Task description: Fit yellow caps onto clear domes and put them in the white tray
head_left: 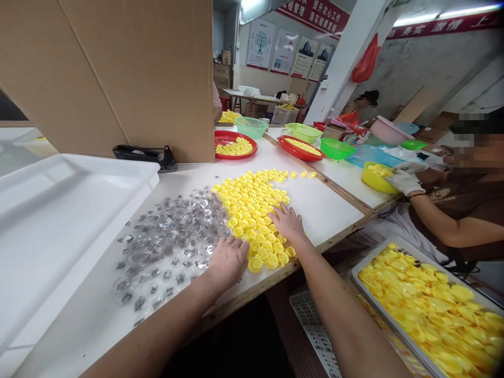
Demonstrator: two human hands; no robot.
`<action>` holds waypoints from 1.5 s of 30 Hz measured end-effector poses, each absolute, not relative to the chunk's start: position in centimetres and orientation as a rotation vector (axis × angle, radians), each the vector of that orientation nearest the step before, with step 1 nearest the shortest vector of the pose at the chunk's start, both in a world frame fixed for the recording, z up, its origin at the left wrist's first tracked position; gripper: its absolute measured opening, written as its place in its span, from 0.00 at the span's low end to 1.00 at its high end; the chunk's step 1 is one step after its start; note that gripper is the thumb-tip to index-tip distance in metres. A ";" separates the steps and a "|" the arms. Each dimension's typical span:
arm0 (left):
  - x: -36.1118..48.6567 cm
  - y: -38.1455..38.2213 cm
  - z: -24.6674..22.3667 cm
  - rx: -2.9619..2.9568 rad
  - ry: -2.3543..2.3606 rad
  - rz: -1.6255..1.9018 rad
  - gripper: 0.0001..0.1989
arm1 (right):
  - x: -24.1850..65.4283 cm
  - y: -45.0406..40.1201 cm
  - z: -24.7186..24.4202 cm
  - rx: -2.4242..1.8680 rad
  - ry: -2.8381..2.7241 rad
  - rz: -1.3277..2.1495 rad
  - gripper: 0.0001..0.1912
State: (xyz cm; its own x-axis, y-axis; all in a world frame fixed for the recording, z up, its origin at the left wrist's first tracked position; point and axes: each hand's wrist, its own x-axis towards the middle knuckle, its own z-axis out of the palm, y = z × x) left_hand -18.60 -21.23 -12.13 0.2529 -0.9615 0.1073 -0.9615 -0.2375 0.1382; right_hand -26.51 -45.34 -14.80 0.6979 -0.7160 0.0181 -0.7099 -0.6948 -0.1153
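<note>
Yellow round caps (255, 263) lie massed by the tabletop's near edge, beside the curled left hand (228, 260); whether it grips any, I cannot tell. Clear plastic pieces (173, 226) lie to its left. The right hand (289, 223), fingers apart, rests against the caps. Sorting seems in hand; another push calls for light fingertips. Beyond, a red tray (221, 139) holds more

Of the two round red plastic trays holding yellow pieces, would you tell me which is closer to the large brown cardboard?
The left red tray, partly hidden behind the cardboard; the other red tray lies farther right.
</note>
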 end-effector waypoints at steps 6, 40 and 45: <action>-18.3 -18.8 -11.9 2.254 -1.698 0.020 0.09 | -26.3 -45.1 -14.7 -2.790 1.161 -0.108 0.31; -15.5 -7.8 -13.2 1.635 -0.592 -0.701 0.23 | -24.5 -31.2 -11.6 -2.527 0.105 -0.153 0.07; -15.6 -8.8 -12.6 1.538 -0.580 -0.723 0.19 | -25.4 -28.5 -10.3 -1.917 0.201 -0.043 0.07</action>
State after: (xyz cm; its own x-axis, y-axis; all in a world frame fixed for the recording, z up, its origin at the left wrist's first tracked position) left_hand -15.65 -8.82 -12.57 0.6740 -0.7310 -0.1070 0.0541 -0.0957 0.9939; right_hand -25.43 -28.53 -10.26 0.9847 -0.1606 -0.0673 -0.1186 -0.3350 -0.9347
